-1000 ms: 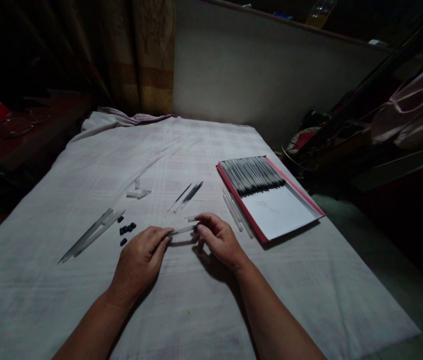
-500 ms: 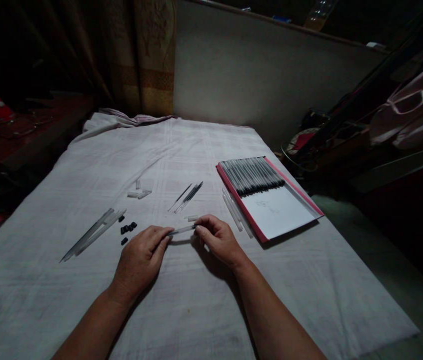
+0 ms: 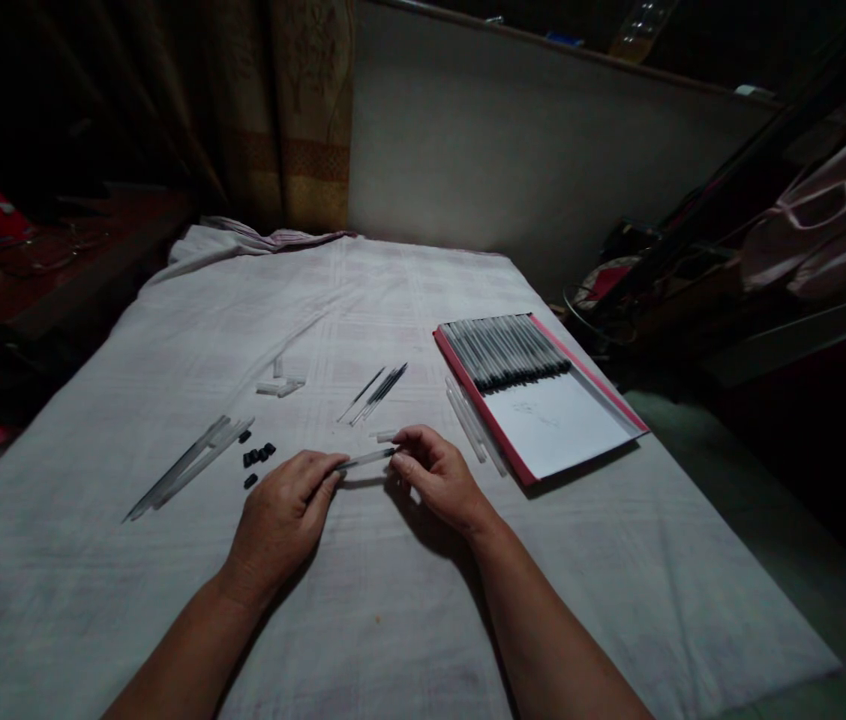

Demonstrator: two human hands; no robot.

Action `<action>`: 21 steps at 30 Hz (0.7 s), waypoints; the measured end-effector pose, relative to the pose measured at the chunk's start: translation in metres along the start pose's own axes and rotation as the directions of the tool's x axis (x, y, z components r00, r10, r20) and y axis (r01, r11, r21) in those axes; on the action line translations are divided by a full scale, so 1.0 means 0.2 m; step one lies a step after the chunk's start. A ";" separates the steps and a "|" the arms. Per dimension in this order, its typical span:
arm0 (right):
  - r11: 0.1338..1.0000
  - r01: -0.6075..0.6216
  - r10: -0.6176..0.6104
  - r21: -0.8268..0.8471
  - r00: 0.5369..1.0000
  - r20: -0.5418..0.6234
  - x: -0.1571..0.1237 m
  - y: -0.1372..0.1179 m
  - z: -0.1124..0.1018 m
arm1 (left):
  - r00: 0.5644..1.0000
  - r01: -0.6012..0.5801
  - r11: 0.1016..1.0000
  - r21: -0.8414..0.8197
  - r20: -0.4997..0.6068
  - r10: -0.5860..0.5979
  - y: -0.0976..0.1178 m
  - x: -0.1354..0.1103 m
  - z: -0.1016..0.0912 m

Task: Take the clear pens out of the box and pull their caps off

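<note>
A slim clear pen (image 3: 369,459) with dark ends is stretched between my two hands just above the cloth. My left hand (image 3: 289,505) pinches its left end; my right hand (image 3: 434,480) grips the dark right end between thumb and fingers. Just beyond the right fingertips lies a short clear cap (image 3: 384,436). Several black plugs (image 3: 258,455) are scattered left of my left hand, with clear pen tubes (image 3: 190,465) past them. Thin dark refills (image 3: 385,392) lie farther up the cloth, and several clear caps (image 3: 284,387) rest to their left.
A pink-edged box lid (image 3: 580,440) at the right holds a row of many finished-looking pens (image 3: 509,350) on white. More clear tubes (image 3: 468,420) lie along its left side. Pale checked cloth (image 3: 363,640) covers the table. A wall and curtain (image 3: 310,130) stand behind.
Both hands keep hold of the pen in nearly the same place. The whole view has shifted very slightly; nothing on the cloth has visibly moved.
</note>
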State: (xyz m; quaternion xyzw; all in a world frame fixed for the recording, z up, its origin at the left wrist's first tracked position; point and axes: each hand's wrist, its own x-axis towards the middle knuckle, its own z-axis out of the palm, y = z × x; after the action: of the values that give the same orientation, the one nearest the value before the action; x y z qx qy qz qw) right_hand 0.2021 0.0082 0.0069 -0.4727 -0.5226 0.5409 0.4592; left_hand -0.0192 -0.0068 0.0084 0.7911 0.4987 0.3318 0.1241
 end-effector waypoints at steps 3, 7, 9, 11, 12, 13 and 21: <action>1.000 0.010 -0.010 -0.023 1.000 0.013 0.00 0.00 0.00 | 1.000 0.005 1.000 0.000 0.007 -0.005 0.00 0.00 0.00; 1.000 -0.008 0.008 -0.018 1.000 0.004 0.00 -0.01 0.00 | 1.000 0.006 1.000 -0.004 0.000 -0.006 0.01 0.00 0.00; 1.000 0.005 -0.005 -0.028 1.000 0.001 0.00 -0.01 0.00 | 1.000 0.010 1.000 0.000 0.001 -0.010 0.01 0.00 0.00; 0.999 0.015 -0.015 -0.053 1.000 0.005 0.00 -0.02 0.00 | 1.000 0.016 1.000 0.005 0.001 -0.016 0.01 0.00 0.00; 0.998 0.014 -0.013 -0.060 1.000 0.007 0.00 -0.01 0.00 | 1.000 0.016 1.000 0.005 0.002 -0.016 0.01 0.00 0.00; 0.998 0.007 -0.006 -0.061 1.000 0.009 0.00 -0.01 0.00 | 1.000 0.013 1.000 0.003 0.003 -0.013 0.01 0.00 0.00; 0.998 0.029 -0.028 -0.060 1.000 0.014 0.00 -0.01 0.00 | 1.000 -0.009 1.000 -0.006 -0.007 0.009 0.00 0.00 0.01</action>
State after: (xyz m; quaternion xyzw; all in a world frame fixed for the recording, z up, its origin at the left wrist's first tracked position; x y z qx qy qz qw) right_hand 0.2025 0.0082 0.0082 -0.4752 -0.5485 0.5215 0.4489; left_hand -0.0180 -0.0076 0.0075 0.7919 0.4945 0.3364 0.1233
